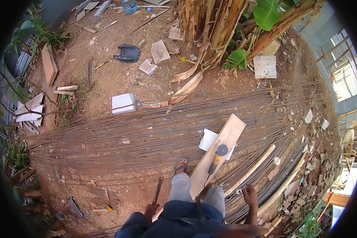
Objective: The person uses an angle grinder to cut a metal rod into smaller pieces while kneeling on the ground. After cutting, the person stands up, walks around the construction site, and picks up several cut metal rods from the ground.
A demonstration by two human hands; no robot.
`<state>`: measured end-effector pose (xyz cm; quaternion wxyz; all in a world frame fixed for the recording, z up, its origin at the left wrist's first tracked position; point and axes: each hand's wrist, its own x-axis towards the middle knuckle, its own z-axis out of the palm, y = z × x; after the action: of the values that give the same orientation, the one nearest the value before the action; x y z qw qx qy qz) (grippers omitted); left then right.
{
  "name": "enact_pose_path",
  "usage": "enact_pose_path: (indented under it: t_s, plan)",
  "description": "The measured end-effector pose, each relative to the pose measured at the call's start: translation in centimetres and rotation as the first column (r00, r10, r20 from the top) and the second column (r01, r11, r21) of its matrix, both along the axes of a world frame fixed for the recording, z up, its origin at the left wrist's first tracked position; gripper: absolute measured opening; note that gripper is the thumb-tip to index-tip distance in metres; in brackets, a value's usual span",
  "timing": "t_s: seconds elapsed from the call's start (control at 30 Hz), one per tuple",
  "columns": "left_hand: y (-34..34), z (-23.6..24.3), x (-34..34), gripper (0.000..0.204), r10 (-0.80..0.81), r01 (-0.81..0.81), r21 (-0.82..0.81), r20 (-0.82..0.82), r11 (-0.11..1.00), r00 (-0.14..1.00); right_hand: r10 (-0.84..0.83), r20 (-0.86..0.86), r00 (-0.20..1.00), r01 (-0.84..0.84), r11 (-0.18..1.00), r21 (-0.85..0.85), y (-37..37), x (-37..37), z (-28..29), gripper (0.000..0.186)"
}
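My left hand (150, 209) is closed around the lower end of a dark, rusty metal bar (158, 191), which points away from me beside my left leg. To the right, my right hand (250, 195) is raised with its fingers curled. A small pale and yellowish thing (238, 191) shows at its fingertips, too small to name. Between my legs and ahead of them lies a wooden plank (230, 131), slanting to the far right. On it rests a yellow angle grinder (215, 163) with a dark disc, its cord running back toward my legs.
Long rusty steel bars (146, 135) spread across the ground ahead; more bars (273, 174) lie at the right beside pale timber strips. White blocks (123, 104) and a black plastic bag (127, 52) lie farther off. Banana stems (214, 27) stand at the back, rubble (309, 174) at right.
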<state>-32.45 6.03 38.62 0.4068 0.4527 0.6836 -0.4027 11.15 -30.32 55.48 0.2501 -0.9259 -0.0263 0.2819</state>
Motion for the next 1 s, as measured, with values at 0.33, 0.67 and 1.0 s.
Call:
enact_pose_path:
  t_s: [0.33, 0.67, 1.0]
  plan:
    - [1.4, 5.9, -2.9, 0.039, 0.313, -0.314, 0.055, 0.022, 0.948, 0.950, 0.595, 0.136, 0.792, -0.609, 0.785, 0.112, 27.0, 7.2, 2.1, 0.047]
    - [1.3, 3.7, -3.6, 0.041, 0.468, -0.469, -0.024, 0.120, 0.883, 0.875, 0.728, -0.038, 0.684, -0.727, 0.676, -0.124, 33.0, 10.5, -7.6, 0.047]
    - [16.7, -2.6, -5.1, 0.047, 0.201, -0.189, -0.126, 0.085, 0.974, 0.976, 0.100, -0.707, 0.700, -0.292, 0.944, -0.156, 41.3, 8.7, -15.9, 0.026]
